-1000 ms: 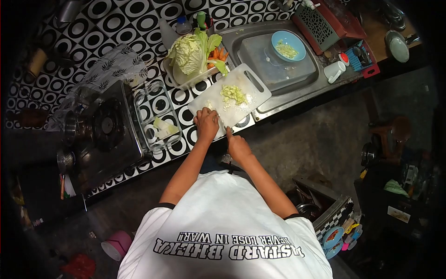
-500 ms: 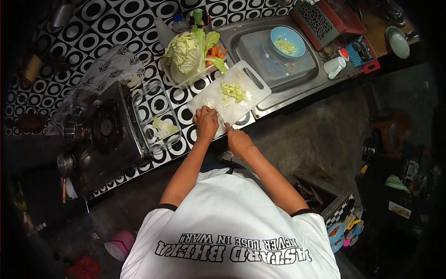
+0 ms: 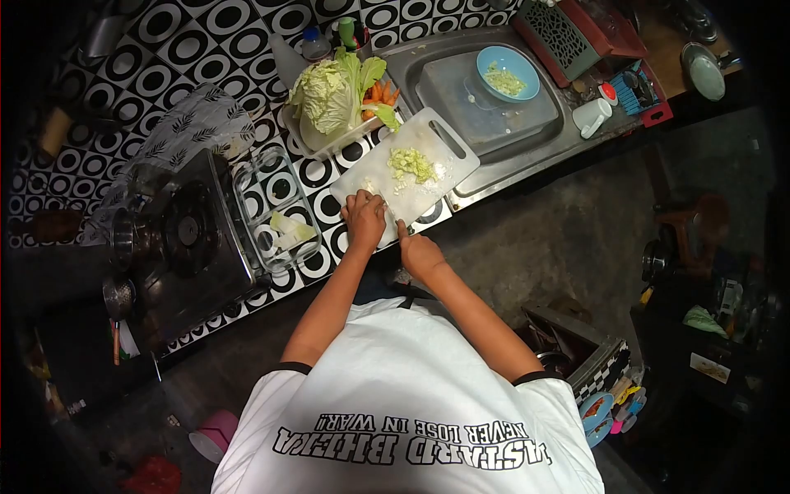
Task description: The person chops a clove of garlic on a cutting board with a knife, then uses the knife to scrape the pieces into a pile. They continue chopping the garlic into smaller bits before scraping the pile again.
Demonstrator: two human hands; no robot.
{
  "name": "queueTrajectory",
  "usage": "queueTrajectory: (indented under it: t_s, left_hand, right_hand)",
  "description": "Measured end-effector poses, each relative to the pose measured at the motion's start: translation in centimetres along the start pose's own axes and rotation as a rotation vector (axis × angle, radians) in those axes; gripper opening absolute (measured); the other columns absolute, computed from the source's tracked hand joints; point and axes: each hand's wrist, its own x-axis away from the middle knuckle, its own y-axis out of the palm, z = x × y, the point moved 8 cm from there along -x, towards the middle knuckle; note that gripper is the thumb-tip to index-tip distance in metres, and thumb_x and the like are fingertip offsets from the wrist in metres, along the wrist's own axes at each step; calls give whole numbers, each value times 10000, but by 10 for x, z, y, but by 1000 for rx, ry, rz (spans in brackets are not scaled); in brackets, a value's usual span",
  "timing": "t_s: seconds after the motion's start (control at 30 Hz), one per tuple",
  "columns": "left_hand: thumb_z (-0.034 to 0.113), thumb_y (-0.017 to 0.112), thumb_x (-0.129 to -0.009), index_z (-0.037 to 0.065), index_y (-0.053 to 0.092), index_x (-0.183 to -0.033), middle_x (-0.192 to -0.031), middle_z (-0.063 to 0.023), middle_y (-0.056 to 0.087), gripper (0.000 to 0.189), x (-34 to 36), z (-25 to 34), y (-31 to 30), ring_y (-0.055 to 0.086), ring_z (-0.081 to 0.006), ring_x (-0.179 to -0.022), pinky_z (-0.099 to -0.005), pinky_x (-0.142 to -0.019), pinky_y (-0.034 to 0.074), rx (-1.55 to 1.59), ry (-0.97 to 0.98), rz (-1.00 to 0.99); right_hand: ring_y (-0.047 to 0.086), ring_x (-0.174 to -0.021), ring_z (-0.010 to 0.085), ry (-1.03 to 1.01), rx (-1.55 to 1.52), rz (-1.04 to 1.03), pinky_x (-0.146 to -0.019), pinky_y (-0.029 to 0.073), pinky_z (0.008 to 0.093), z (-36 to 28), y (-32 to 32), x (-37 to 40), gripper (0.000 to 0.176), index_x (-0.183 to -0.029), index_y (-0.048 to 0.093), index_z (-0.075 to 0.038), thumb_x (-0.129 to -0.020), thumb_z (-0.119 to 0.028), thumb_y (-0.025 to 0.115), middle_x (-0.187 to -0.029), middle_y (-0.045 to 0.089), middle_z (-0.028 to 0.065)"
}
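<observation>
A white cutting board (image 3: 448,158) lies slantwise on the counter, with a heap of chopped cabbage (image 3: 413,165) near its middle. At the board's near left, my left hand (image 3: 364,221) is closed, fingertips bent down on the surface. Small pale bits (image 3: 368,184) lie just beyond those fingers; what they press on is mostly hidden. My right hand (image 3: 421,253) wraps round the handle of a knife (image 3: 390,213) at the board's near edge. Its blade, hard to make out, points toward my left fingertips.
Left of the board stand a glass dish (image 3: 276,262) with cabbage pieces and a stove (image 3: 193,222). Behind is a container (image 3: 317,150) with a cabbage head (image 3: 329,95) and carrots (image 3: 380,97). A blue bowl (image 3: 531,86) sits over the sink (image 3: 461,193), near a white mug (image 3: 591,118).
The view has shifted very slightly. Both hands stay in nearly the same place on the board, and the chopped heap looks the same.
</observation>
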Motion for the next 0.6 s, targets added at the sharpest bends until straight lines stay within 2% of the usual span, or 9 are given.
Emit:
queueTrajectory:
  t_s: [0.2, 0.27, 0.6]
  left_hand:
    - [97, 718, -756, 119, 690, -890, -1008, -42, 556, 139, 0, -1, 1, 485, -265, -1026, -431, -870, 345, -8, 14, 8]
    - [94, 731, -749, 124, 689, -889, -1013, -42, 575, 150, 0, 1, -1, 500, -272, -1011, -431, -835, 354, -12, 31, 25]
    - [103, 713, -760, 124, 680, -872, -1001, -36, 551, 119, 0, 0, -2, 486, -258, -1018, -430, -857, 346, -3, 19, -3]
  right_hand:
    - [670, -804, 414, 0, -29, 42, -728, 541, 482, 2, 2, -2, 649, -1455, 292, 75, -834, -21, 455, -876, 664, 286]
    - [669, -792, 418, -9, -37, 70, -722, 540, 484, 4, 3, -5, 656, -1455, 295, 74, -826, -19, 457, -863, 665, 283]
    - [665, -773, 414, -3, -61, 109, -731, 530, 486, 10, 17, -20, 692, -1475, 265, 57, -808, -3, 443, -856, 664, 285]
